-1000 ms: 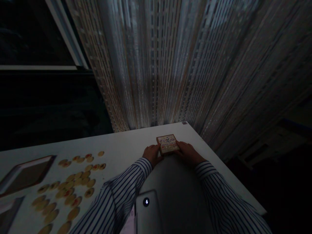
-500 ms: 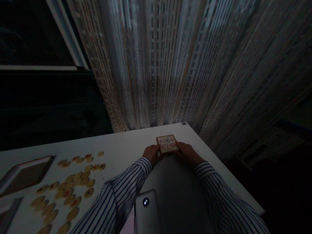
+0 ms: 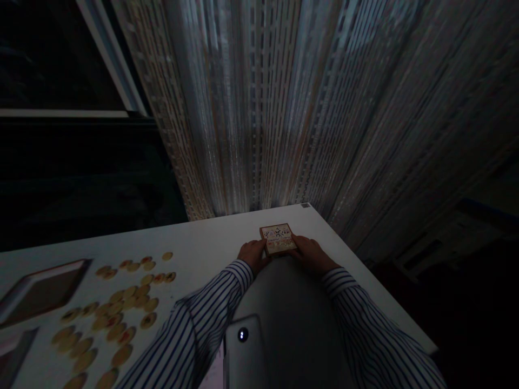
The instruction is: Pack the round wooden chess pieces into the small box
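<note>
A small flat box point(image 3: 278, 239) with a brown edge and dark characters on its top is near the far right part of the white table point(image 3: 227, 229). My left hand point(image 3: 253, 256) grips its left side, thumb along the edge. My right hand point(image 3: 313, 255) grips its right side in the same manner. The fingers under the box are mostly hidden. Several round wooden pieces point(image 3: 130, 292), some with red or black marks, lie loose on the table to the left of my left arm.
An open brown-rimmed tray point(image 3: 48, 289) lies at the left, with part of another dark-edged tray point(image 3: 18, 351) below it. A light-coloured phone point(image 3: 247, 356) is at the bottom centre. A striped curtain point(image 3: 259, 108) hangs behind the table.
</note>
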Motion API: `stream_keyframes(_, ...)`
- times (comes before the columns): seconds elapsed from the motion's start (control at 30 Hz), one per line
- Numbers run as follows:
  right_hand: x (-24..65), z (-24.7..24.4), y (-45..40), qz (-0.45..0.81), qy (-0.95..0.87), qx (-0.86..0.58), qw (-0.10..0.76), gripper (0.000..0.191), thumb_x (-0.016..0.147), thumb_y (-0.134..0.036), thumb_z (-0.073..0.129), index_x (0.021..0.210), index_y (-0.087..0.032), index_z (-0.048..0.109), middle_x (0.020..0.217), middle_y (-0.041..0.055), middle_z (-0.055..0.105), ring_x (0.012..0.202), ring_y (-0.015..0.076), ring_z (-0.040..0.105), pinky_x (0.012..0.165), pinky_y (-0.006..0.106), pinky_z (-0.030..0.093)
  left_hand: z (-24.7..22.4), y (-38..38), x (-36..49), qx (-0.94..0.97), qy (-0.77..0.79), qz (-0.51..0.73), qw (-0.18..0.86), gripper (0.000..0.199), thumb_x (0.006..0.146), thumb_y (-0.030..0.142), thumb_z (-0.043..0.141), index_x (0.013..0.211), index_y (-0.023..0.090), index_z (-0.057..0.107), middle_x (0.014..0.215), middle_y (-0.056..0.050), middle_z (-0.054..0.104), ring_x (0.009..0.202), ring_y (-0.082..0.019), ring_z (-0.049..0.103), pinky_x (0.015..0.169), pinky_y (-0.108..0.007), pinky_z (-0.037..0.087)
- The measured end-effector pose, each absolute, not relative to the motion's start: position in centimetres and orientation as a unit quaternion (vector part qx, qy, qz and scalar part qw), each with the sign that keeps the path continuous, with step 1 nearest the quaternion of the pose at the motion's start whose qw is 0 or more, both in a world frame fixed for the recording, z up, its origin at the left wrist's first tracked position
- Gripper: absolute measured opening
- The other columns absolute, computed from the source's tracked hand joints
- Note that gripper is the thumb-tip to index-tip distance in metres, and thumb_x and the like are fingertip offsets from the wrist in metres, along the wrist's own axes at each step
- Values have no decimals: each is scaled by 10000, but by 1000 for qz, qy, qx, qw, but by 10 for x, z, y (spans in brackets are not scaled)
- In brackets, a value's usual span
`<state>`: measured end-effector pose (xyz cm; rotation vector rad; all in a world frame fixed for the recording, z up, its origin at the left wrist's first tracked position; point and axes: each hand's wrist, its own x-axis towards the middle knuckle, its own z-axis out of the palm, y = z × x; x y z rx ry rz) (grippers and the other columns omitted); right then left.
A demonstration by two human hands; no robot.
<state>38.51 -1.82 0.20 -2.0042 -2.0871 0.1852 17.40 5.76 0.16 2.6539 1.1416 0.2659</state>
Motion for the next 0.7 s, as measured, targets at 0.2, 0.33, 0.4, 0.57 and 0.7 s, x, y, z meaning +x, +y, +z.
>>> stream_keyframes(0.2,385,2,-18,62,-711,-690,120,573,847,-433,395,1338,-160,282,1320,133,419,1204,235,355,952,400,261,3,57,175,908,392,85,120,617,705,368,566,1261,187,372,1226,-109,527,1130,-238,470,944,-377,358)
stream_keyframes(0.33,384,4,-18,78,-706,-695,114,577,846,-429,390,1342,-156,279,1333,134,402,1211,236,345,950,395,260,4,57,176,910,388,84,119,629,700,363,570,1263,159,378,1220,-121,530,1124,-245,475,943,-372,361)
stream_keyframes(0.4,383,5,-17,79,-705,-695,116,578,847,-435,387,1344,-161,276,1333,132,403,1211,237,345,952,395,256,4,58,176,910,388,84,120,630,697,363,572,1264,167,379,1228,-117,525,1127,-245,473,944,-370,360)
stream_keyframes(0.57,384,4,-17,71,-711,-690,116,583,849,-447,379,1344,-158,271,1328,136,409,1200,239,358,939,394,273,2,57,176,906,397,89,120,621,699,367,568,1262,179,385,1232,-113,524,1140,-241,465,948,-364,353)
stream_keyframes(0.7,384,4,-17,67,-710,-691,116,574,849,-453,375,1334,-156,293,1323,137,416,1203,240,357,943,401,272,2,57,176,906,394,90,122,625,697,366,566,1264,178,382,1225,-111,531,1144,-240,462,951,-364,347)
